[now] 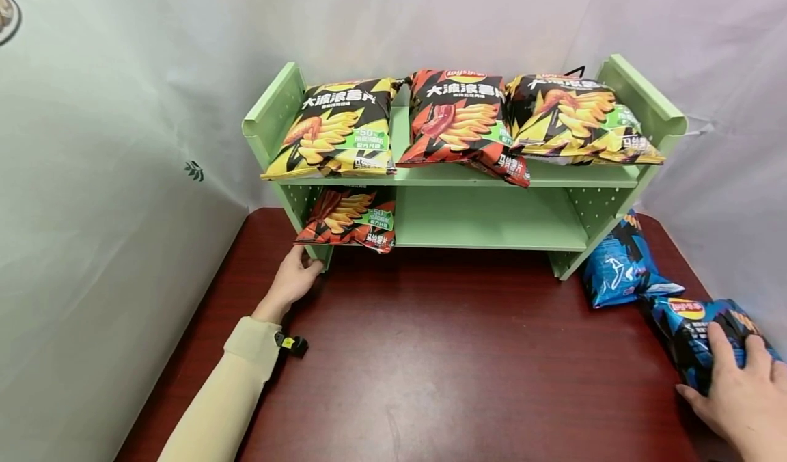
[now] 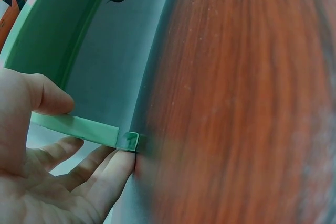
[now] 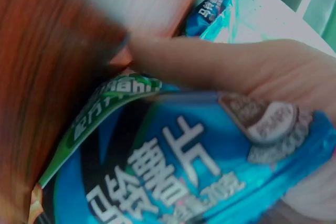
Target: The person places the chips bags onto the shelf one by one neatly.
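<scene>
My left hand (image 1: 290, 283) is at the lower left foot of the green two-tier shelf (image 1: 492, 216). In the left wrist view, the thumb lies on one side of the foot's edge (image 2: 79, 129) and the fingers on the other, pinching it. Far to the right, my right hand (image 1: 740, 397) grips a blue bag of chips (image 1: 688, 332) from above, fingers spread on its front. The right wrist view shows the thumb (image 3: 199, 61) along the bag's edge. Another blue bag of chips (image 1: 617, 267) lies just behind it, beside the shelf's right leg.
On the upper tier sit a yellow-black chip bag (image 1: 335, 130), red bags (image 1: 458, 120) and another yellow-black bag (image 1: 574, 120). A red bag (image 1: 353, 219) is at the left of the lower tier. The dark red table (image 1: 443, 359) lies between pale fabric walls (image 1: 123, 141).
</scene>
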### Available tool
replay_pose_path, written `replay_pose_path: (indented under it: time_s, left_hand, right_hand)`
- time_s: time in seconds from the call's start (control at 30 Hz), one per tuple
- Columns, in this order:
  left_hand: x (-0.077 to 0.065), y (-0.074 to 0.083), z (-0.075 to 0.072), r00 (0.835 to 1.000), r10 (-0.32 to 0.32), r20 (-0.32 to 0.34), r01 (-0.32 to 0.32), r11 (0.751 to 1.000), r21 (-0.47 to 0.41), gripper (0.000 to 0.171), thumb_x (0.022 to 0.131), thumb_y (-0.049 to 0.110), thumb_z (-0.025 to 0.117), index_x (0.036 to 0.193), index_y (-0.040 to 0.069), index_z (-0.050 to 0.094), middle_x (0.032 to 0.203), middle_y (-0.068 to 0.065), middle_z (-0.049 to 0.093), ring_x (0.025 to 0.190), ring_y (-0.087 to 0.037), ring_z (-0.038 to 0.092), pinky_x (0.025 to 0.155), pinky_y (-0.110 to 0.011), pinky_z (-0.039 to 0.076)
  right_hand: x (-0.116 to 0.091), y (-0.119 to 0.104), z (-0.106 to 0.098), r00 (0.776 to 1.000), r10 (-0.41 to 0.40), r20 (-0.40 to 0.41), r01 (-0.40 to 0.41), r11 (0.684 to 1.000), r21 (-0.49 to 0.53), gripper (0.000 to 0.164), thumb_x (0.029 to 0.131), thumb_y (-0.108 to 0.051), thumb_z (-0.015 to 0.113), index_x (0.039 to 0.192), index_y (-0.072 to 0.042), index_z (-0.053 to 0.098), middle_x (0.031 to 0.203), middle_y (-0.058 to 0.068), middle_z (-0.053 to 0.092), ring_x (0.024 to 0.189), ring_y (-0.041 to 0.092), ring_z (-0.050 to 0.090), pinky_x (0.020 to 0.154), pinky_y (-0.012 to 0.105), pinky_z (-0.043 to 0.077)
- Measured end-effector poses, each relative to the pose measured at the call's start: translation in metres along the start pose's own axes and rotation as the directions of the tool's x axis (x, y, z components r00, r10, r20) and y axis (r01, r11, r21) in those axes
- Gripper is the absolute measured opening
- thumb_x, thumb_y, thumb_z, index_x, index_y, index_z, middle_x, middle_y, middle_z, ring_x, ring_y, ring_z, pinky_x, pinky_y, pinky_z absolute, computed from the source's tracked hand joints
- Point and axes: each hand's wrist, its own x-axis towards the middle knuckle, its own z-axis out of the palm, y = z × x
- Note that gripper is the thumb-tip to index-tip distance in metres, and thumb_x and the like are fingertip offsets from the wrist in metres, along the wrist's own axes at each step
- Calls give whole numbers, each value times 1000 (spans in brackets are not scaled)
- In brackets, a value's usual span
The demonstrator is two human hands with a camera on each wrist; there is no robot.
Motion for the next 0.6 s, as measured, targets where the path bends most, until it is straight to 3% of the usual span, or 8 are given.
replay_pose_path:
  time_s: [0.2,0.4,0.53,0.6]
  left_hand:
    - [0,0,0,1000,-2,11,2,1000,-3,54,98,12,56,150,9,42,100,-11,50,81,-24,47,65,-32,41]
    - [0,0,0,1000,2,2,-2,1000,-3,50,97,12,56,145,7,44,98,-10,50,80,-24,47,65,-32,41]
    - [0,-1,1,1000,0,-4,0,1000,1,50,96,12,57,144,7,44,97,-9,51,78,-23,48,64,-32,41]
    - [0,-2,1,1000,-3,-7,3,1000,0,51,96,12,57,145,7,44,97,-10,52,78,-23,48,65,-32,41]
  right_hand:
    - [4,-2,0,998,48,46,-47,999,-17,120,71,-14,89,152,3,3,139,48,4,120,68,22,104,77,31]
    - [-2,3,5,999,51,-7,-50,997,51,121,73,-16,87,155,6,0,141,49,8,126,67,21,106,78,32]
    - [-16,16,11,997,12,-79,1,986,167,120,88,-51,76,161,5,-1,152,46,9,139,62,16,112,77,27]
    - [-23,26,17,995,-15,-99,38,972,233,123,89,-65,69,163,1,-2,161,41,2,148,58,8,117,76,17]
